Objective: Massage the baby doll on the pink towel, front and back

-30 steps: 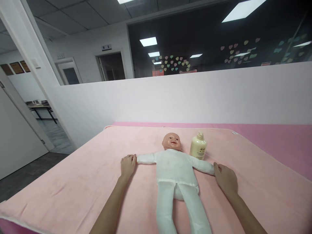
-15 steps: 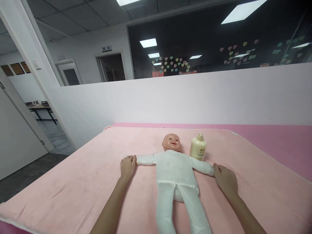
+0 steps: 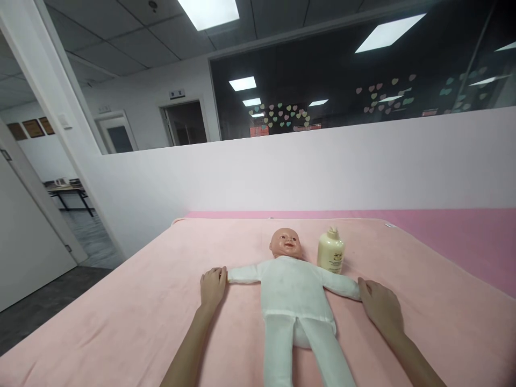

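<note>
A baby doll (image 3: 296, 290) with a hard head and a white cloth body lies face up on a pink blanket (image 3: 133, 301), its arms stretched out sideways. My left hand (image 3: 213, 286) is closed on the end of the doll's arm at the left of the view. On the other side, my right hand (image 3: 380, 302) grips the end of the opposite arm. Both of the doll's hand ends are hidden by my fingers. A pale yellow bottle (image 3: 330, 252) stands upright beside the doll's head, just behind the arm on the right.
A low white wall (image 3: 322, 172) rises behind the blanket, with a dark window above it. Pink surface (image 3: 455, 231) shows past the blanket at the right. A doorway at the left shows a distant table (image 3: 66, 188).
The whole scene sits slightly lower in view. The doll's arm at the right and my right hand have shifted a little outward; both hands keep their hold.
</note>
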A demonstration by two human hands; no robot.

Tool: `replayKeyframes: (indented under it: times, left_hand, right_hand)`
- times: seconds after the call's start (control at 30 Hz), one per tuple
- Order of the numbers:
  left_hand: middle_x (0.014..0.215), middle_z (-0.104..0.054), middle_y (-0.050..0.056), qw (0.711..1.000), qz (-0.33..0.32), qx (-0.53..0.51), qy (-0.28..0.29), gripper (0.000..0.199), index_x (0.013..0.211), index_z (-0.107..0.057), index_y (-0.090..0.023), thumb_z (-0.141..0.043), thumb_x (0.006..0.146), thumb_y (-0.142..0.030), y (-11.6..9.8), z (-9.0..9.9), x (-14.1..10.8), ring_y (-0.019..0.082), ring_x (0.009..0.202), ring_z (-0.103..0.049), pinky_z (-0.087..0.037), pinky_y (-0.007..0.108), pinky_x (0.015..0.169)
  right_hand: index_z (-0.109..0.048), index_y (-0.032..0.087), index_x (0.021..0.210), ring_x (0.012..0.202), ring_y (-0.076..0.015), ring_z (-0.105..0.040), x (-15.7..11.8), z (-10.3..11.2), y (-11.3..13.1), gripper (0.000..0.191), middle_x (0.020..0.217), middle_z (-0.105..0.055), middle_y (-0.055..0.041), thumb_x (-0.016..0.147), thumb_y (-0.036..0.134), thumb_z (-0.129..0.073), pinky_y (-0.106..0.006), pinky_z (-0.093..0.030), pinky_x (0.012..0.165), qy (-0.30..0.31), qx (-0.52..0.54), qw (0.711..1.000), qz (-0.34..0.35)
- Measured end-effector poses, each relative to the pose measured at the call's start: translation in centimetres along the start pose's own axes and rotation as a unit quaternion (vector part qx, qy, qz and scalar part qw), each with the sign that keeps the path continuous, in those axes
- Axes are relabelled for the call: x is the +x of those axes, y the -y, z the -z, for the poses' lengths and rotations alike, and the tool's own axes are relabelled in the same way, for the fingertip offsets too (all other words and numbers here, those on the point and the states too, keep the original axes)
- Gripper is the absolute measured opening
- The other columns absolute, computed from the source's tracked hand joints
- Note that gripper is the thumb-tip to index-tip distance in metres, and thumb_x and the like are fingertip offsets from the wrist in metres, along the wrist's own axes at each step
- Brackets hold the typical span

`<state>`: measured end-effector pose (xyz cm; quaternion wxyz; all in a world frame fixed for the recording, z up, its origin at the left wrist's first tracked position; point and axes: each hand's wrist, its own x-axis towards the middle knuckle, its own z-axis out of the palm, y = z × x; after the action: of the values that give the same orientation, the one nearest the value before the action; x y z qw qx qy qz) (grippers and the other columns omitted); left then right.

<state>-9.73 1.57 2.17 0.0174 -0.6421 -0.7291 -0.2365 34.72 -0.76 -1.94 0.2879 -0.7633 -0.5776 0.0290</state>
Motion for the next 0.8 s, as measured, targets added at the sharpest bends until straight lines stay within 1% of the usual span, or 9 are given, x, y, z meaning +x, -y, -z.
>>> replayKeyframes:
  times: [0.13, 0.3, 0.47, 0.63, 0.8]
  left_hand:
    - [0.108, -0.067, 0.011, 1.000, 0.007, -0.005, 0.000, 0.048, 0.092, -0.071, -0.016, -0.026, 0.096, -0.034, 0.06, -0.05, 0.04, 0.025, 0.100, -0.059, -0.036, 0.035, 0.088]
    - [0.107, -0.068, 0.012, 1.000, -0.002, 0.007, 0.000, 0.048, 0.092, -0.071, -0.017, -0.026, 0.096, -0.034, 0.08, -0.01, 0.14, 0.025, 0.099, -0.060, -0.037, 0.035, 0.087]
    - [0.106, -0.068, 0.012, 1.000, -0.004, 0.009, 0.001, 0.050, 0.091, -0.071, -0.016, -0.025, 0.096, -0.035, -0.03, 0.12, 0.16, 0.026, 0.100, -0.060, -0.037, 0.035, 0.086]
    - [0.104, -0.068, 0.013, 1.000, -0.004, 0.011, -0.001, 0.050, 0.089, -0.071, -0.016, -0.026, 0.095, -0.035, -0.06, 0.10, 0.24, 0.027, 0.098, -0.060, -0.038, 0.036, 0.085]
    - [0.104, -0.069, 0.011, 1.000, -0.001, 0.003, -0.003, 0.050, 0.087, -0.071, -0.017, -0.026, 0.095, -0.035, -0.11, 0.15, 0.18, 0.026, 0.098, -0.060, -0.038, 0.035, 0.085]
  right_hand:
    - [-0.053, 0.021, 0.066, 0.077, -0.0257, -0.055, 0.03, -0.20, 0.01, 0.040, 0.080, -0.066, -0.0100, 0.089, 0.039, -0.025, -0.036, -0.037, 0.072, -0.011, -0.012, 1.000, 0.001]
    - [-0.054, 0.020, 0.065, 0.077, -0.0250, -0.057, 0.17, -0.16, -0.02, 0.040, 0.080, -0.066, -0.0110, 0.089, 0.036, -0.027, -0.035, -0.036, 0.072, -0.013, -0.024, 1.000, 0.016]
    - [-0.051, 0.021, 0.060, 0.074, -0.0241, -0.056, 0.28, -0.20, -0.21, 0.045, 0.076, -0.065, -0.0112, 0.090, 0.040, -0.023, -0.035, -0.036, 0.072, -0.007, -0.014, 1.000, 0.005]
    - [-0.048, 0.021, 0.057, 0.072, -0.0236, -0.055, 0.24, -0.20, -0.23, 0.046, 0.073, -0.064, -0.0110, 0.090, 0.042, -0.024, -0.035, -0.035, 0.072, -0.005, -0.004, 1.000, 0.003]
    - [-0.048, 0.021, 0.057, 0.071, -0.0233, -0.055, 0.13, 0.04, -0.05, 0.047, 0.073, -0.064, -0.0111, 0.090, 0.044, -0.024, -0.034, -0.035, 0.071, -0.006, 0.006, 1.000, -0.002]
